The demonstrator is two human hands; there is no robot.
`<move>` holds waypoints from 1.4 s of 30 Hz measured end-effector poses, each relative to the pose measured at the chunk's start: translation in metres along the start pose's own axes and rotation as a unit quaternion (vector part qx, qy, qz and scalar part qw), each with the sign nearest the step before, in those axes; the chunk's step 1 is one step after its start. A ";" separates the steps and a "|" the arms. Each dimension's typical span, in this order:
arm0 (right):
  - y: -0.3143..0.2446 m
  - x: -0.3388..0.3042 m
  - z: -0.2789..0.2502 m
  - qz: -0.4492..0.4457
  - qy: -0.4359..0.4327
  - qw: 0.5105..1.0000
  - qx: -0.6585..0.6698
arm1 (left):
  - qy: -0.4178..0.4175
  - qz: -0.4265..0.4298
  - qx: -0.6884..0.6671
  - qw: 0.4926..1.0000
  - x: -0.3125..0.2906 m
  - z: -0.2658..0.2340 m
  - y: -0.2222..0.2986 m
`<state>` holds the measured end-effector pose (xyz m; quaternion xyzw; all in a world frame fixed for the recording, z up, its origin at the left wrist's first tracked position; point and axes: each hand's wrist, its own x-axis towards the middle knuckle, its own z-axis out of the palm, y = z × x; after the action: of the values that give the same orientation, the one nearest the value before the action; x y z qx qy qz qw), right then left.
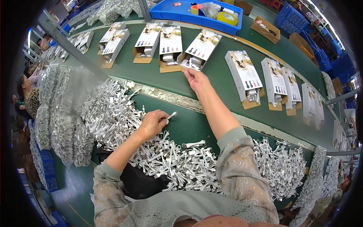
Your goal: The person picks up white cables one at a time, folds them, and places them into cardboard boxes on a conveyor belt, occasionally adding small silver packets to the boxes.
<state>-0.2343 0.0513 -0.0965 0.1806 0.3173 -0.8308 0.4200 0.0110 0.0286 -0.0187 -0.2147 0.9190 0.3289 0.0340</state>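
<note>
My left hand (152, 123) is closed over the cable pile, pinching a short white cable (172, 114) whose plug end sticks out past the fingertips. My right hand (196, 79) reaches forward to the open end of a printed white box (204, 42). Its fingers are pressed together at the box's mouth, and what they grip is hidden. White parts (194, 60) show inside that opening. A similar box (171, 39) stands close to its left, with its brown flap folded out. Loose white cables (113, 109) lie heaped around my left hand.
More open boxes (244, 72) line the green conveyor (215, 77) on both sides. A metal rail (166, 93) separates it from my table. Bagged cables (56, 113) are stacked at left. A blue tray (166, 14) with tape rolls stands beyond. Other people sit at far left.
</note>
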 end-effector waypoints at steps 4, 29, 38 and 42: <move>-0.016 0.006 -0.013 -0.048 0.017 0.996 -0.067 | 0.059 0.021 -0.012 0.998 0.015 0.005 -0.003; -0.040 -0.197 -0.103 -0.215 -0.013 0.711 -0.670 | -0.110 0.176 -0.008 0.978 0.102 0.033 0.050; -0.092 -0.203 -0.112 -0.104 -0.014 0.876 -0.470 | -0.083 0.135 0.068 0.985 0.073 0.019 0.040; -0.110 -0.184 -0.118 -0.120 0.009 0.972 -0.202 | 0.075 0.149 0.030 0.985 0.118 0.056 0.062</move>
<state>-0.2123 0.2877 -0.0378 0.0598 0.5017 -0.7924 0.3419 -0.1260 0.0625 -0.0495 -0.0980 0.9502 0.2855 -0.0781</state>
